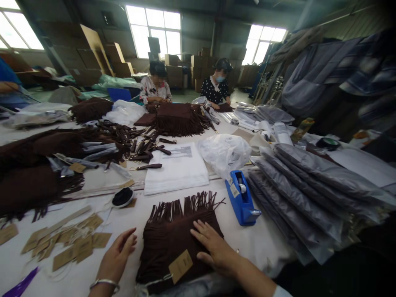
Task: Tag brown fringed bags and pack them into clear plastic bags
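Note:
A dark brown fringed bag (173, 233) lies flat in front of me, its fringe spread toward the far side. On its near part rests a tan hang tag (180, 266) with a white string. My right hand (213, 247) lies on the bag's right side, fingers stretched out. Just left of the bag, my left hand (119, 253) is raised with its fingers apart and nothing in it; a bracelet is on that wrist. Several loose tan tags (82, 243) with strings lie left of that hand.
A blue tape dispenser (243, 198) stands right of the bag, beside stacked plastic-wrapped packages (303, 185). White plastic bags (176, 169), brown wrist straps (148, 166) and a black round pad (122, 197) lie beyond. Two co-workers (216, 86) sit across the table.

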Motion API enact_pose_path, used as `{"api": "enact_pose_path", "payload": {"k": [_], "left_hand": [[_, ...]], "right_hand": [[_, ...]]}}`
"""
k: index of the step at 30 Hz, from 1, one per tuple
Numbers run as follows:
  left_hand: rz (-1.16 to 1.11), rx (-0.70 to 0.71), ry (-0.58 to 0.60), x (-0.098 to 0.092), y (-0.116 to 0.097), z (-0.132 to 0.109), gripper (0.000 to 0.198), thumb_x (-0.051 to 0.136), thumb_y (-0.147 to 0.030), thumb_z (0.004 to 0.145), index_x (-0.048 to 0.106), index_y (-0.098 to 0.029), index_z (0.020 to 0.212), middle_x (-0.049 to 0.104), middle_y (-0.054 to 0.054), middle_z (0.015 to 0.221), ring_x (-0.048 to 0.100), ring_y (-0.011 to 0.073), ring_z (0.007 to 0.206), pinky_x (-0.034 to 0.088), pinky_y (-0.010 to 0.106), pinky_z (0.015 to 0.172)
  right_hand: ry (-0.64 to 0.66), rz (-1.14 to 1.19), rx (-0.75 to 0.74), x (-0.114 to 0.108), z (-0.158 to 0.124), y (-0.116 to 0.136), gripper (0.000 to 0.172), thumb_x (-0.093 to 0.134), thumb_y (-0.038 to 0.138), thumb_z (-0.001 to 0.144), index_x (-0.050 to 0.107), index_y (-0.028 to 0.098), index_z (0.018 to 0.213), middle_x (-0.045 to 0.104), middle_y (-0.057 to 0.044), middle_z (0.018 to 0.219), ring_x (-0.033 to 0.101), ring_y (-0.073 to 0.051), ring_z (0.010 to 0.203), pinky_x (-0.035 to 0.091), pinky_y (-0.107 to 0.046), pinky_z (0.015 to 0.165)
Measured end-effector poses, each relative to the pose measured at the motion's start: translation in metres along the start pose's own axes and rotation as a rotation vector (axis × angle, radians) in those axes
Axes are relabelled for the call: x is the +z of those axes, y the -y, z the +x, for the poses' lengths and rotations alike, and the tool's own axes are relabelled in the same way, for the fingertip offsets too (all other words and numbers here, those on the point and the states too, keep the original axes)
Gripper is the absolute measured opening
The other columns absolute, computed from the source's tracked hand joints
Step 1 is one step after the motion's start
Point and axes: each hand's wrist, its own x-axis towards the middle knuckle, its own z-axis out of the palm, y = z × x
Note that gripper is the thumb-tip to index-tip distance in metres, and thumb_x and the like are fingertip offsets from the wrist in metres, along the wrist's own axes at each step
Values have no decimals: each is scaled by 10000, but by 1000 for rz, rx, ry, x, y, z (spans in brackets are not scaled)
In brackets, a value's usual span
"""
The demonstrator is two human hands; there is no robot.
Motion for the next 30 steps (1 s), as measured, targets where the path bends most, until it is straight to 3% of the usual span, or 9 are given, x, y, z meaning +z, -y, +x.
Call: {"api": "enact_pose_path", "payload": {"k": [1, 3, 5, 7, 10, 15, 18, 24, 30], "left_hand": [[-142, -94, 50, 0, 1, 1, 480, 676, -513, 634, 603, -189, 980, 715, 77, 876, 681, 278, 869, 566, 392, 817], [-365, -245, 143, 2, -1, 2, 472, 726, -489, 609, 595, -171, 931, 714, 105, 883, 685, 276, 857, 566, 385, 813], [-449, -352, 234, 5, -7, 5, 474, 742, -462, 631, 598, -158, 965, 705, 125, 959, 680, 263, 883, 558, 365, 820], [-466, -422, 346, 8, -16, 13, 487, 716, -466, 685, 598, -138, 1025, 691, 137, 1019, 671, 255, 919, 553, 346, 811], [-515, -475, 609, 16, -31, 30, 481, 641, -492, 765, 605, -112, 1058, 685, 145, 1041, 651, 266, 971, 536, 354, 825], [-643, -562, 953, 42, -51, 63, 416, 602, -441, 813, 635, -92, 1036, 704, 118, 1001, 624, 256, 1033, 434, 356, 982], [-617, -616, 1094, 62, -56, 79, 452, 554, -454, 840, 621, -83, 1089, 694, 113, 1040, 610, 247, 1060, 400, 352, 1014], [-593, -424, 1274, 87, -72, 86, 497, 473, -489, 868, 582, -122, 1184, 610, 91, 1217, 503, 241, 1203, 326, 350, 1078], [-291, -155, 1211, 72, -106, 70, 496, 463, -504, 867, 579, -163, 1207, 625, 78, 1197, 542, 273, 1154, 385, 415, 1032]], "right_hand": [[-18, 101, -27, -4, -5, 0, 553, 440, 477, 902, 316, 277, 1403, 257, -41, 1498, 187, -232, 1382, 153, -477, 1140], [-261, 349, 58, -15, -14, -8, 441, 368, 454, 934, 437, 276, 1332, 412, -48, 1421, 330, -219, 1327, 230, -453, 1122], [-584, 624, 312, -28, -19, -27, 443, 348, 478, 932, 523, 214, 1242, 556, -104, 1281, 489, -230, 1209, 340, -443, 1066], [-710, 855, 581, -40, -14, -49, 468, 424, 511, 895, 557, 152, 1164, 631, -152, 1149, 595, -248, 1073, 419, -438, 998], [-509, 1040, 777, -52, 8, -66, 499, 559, 529, 820, 583, 117, 1099, 661, -163, 1076, 640, -252, 983, 460, -412, 942], [18, 1350, 703, -56, 62, -58, 541, 503, 576, 836, 634, 75, 992, 692, -152, 983, 645, -232, 964, 459, -347, 923], [208, 1445, 689, -58, 89, -60, 550, 477, 586, 843, 642, 73, 948, 703, -134, 923, 656, -216, 929, 453, -331, 926], [318, 1113, 512, -67, 130, -68, 565, 465, 595, 843, 593, 122, 1125, 682, -98, 1007, 644, -203, 944, 448, -383, 925], [309, 939, 368, -86, 133, -38, 432, 657, 409, 771, 627, 156, 1120, 684, -46, 1067, 605, -236, 1021, 370, -434, 1004]]}}
